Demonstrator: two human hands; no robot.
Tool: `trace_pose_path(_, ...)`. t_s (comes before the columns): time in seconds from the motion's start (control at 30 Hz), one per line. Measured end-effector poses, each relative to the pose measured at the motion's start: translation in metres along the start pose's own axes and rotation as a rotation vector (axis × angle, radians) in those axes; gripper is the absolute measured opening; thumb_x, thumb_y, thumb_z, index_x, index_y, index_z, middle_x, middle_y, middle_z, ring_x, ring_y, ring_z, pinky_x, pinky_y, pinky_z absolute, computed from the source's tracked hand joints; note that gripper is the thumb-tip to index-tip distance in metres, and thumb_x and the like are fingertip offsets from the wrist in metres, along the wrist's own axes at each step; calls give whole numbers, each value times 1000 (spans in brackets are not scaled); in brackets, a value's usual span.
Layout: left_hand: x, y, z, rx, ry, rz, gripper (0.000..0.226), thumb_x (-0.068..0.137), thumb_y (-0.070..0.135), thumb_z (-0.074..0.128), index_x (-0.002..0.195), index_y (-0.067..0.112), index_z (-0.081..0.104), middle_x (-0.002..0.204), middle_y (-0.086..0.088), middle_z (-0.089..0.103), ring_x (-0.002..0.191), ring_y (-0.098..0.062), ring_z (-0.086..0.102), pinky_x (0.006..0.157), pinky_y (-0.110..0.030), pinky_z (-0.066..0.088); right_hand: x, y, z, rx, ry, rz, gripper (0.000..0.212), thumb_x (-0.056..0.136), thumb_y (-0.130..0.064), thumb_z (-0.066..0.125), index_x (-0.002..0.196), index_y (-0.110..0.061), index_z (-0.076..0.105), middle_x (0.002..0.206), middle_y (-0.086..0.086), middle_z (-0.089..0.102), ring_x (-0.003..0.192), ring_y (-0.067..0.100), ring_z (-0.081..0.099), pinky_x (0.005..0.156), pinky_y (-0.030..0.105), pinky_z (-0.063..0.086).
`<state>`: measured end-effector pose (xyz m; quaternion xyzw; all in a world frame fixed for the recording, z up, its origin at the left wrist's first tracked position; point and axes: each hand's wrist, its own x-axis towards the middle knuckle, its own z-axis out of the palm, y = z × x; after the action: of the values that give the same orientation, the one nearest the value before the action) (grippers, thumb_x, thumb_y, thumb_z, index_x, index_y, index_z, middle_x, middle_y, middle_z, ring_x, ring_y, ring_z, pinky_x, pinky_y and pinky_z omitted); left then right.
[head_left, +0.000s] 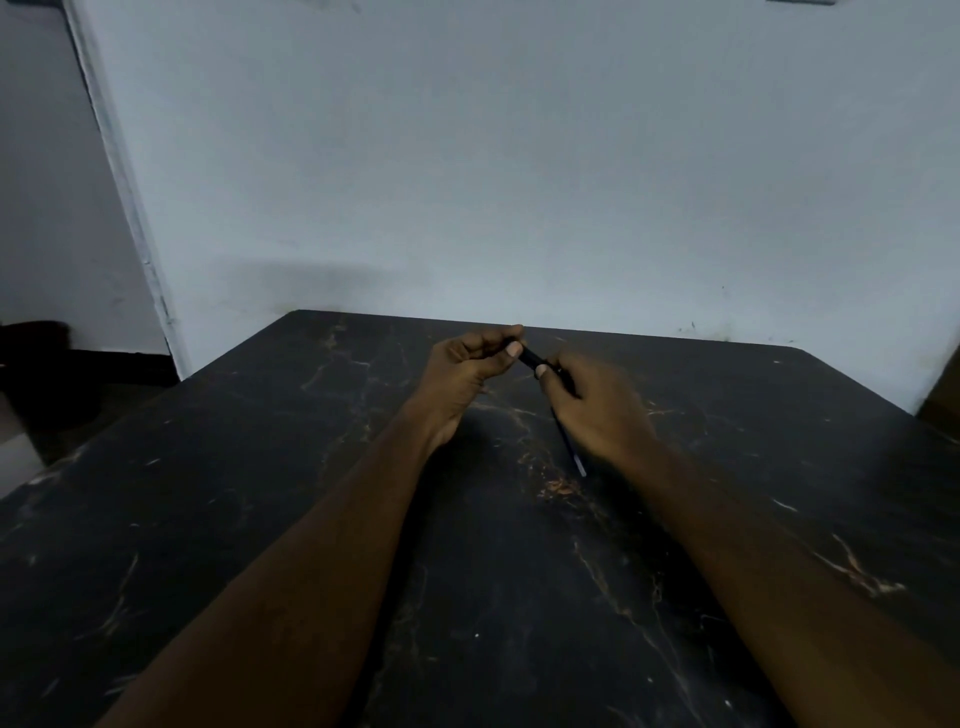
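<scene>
**Asker:** What did you have in your hands at that moment?

**Me:** A slim black pen (531, 357). Both my hands held it in the air above the far half of the table (260, 519), not far from the back edge.

**Asker:** How did your left hand sit on it?

**Me:** My left hand (470, 371) was turned palm-up, with the fingers curled in. The thumb (511, 349) and the fingertips pinched the pen's upper end, so that end was mostly hidden inside my grip.

**Asker:** And the right?

**Me:** My right hand (597, 410) was just beside the left, back of the hand toward me, with its fingers wrapped narrowly round the barrel. My thumb (543, 371) pressed on the pen next to the short stretch that showed between the two hands.

**Asker:** Which way did the pen lie?

**Me:** It was tilted. The top end pointed away and to the left into my left hand, and the thin lower end stuck out under my right hand toward me, with a pale tip. I could not tell whether the tip touched the table.

**Asker:** Was the cap on?

**Me:** I could not tell; it was too dark and small there.

**Asker:** And around you?

**Me:** The table was black marble with tan veins, and a pale wall (519, 156) stood behind it.
</scene>
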<state>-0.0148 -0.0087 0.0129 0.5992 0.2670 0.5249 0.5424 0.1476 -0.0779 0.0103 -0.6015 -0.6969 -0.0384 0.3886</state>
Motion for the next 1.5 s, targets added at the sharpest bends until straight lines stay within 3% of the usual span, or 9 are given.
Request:
trace_pose_path(0.23, 1, 0, -4, 28, 17, 7, 24, 87, 15, 69, 111, 15, 72, 93, 12, 75, 77, 11, 62, 63, -21, 42, 1, -4, -1, 67, 48, -56, 26, 99, -37, 49, 105, -25, 71, 63, -3, 61, 53, 14, 54, 49, 33, 38)
trace_pose_path(0.37, 2, -1, -6, 1, 17, 19, 25, 88, 12, 68, 113, 12, 71, 90, 14, 76, 80, 12, 64, 57, -5, 45, 4, -2, 2, 67, 50, -75, 27, 99, -40, 50, 113, -28, 70, 64, -5, 62, 52, 9, 53, 48, 28, 35)
trace_pose_path(0.5, 1, 2, -7, 7, 24, 18, 24, 87, 12, 70, 111, 16, 72, 93, 12, 76, 81, 9, 65, 55, -6, 44, 2, 1, 4, 22, 72, -47, 32, 98, -48, 46, 119, -33, 66, 75, -7, 68, 62, 10, 59, 55, 32, 48)
trace_pose_path(0.7, 0, 4, -8, 28, 69, -25, 16, 84, 13, 74, 96, 22, 71, 93, 7, 76, 81, 3, 68, 55, -17, 43, 1, 4, 8, -100, 86, -34, 29, 95, -53, 47, 96, -31, 66, 61, -9, 57, 53, 4, 52, 47, 24, 30)
trace_pose_path(0.93, 4, 11, -20, -52, 320, -121, 7, 85, 26, 72, 91, 21, 71, 97, -1, 73, 94, -17, 67, 64, -29, 36, 0, 10, 4, -213, 73, 29, 21, 91, -46, 52, 78, -29, 53, 58, -9, 50, 53, 9, 51, 48, 24, 29)
trace_pose_path(1.17, 3, -5, -37, 756, 170, -33, 20, 87, 31, 69, 69, 24, 75, 73, 13, 72, 65, 5, 64, 67, -21, 48, -2, 13, 3, -162, 107, 63, 25, 92, -45, 51, 79, -25, 58, 58, -9, 54, 51, 2, 50, 46, 21, 28)
trace_pose_path(1.27, 5, -10, -40, 934, 131, -95, 16, 85, 40, 69, 77, 28, 76, 80, 14, 73, 77, -5, 67, 87, -33, 53, -2, 14, 4, -144, 126, 85, 25, 92, -45, 52, 78, -24, 58, 57, -9, 52, 51, 3, 49, 48, 23, 30)
trace_pose_path(1.4, 5, -10, -41, 1011, 132, -90, 18, 83, 45, 68, 88, 31, 78, 93, 11, 76, 92, -11, 67, 101, -44, 46, -1, 15, 3, -82, 125, 110, 21, 89, -43, 54, 100, -26, 59, 62, -13, 52, 53, 3, 51, 48, 21, 34)
trace_pose_path(1.5, 5, -10, -41, 1029, 120, -90, 20, 85, 43, 66, 95, 30, 78, 101, 9, 75, 101, -14, 66, 104, -48, 42, 1, 14, 3, -39, 118, 128, 17, 87, -41, 51, 89, -25, 48, 62, -8, 51, 53, 7, 49, 46, 23, 28)
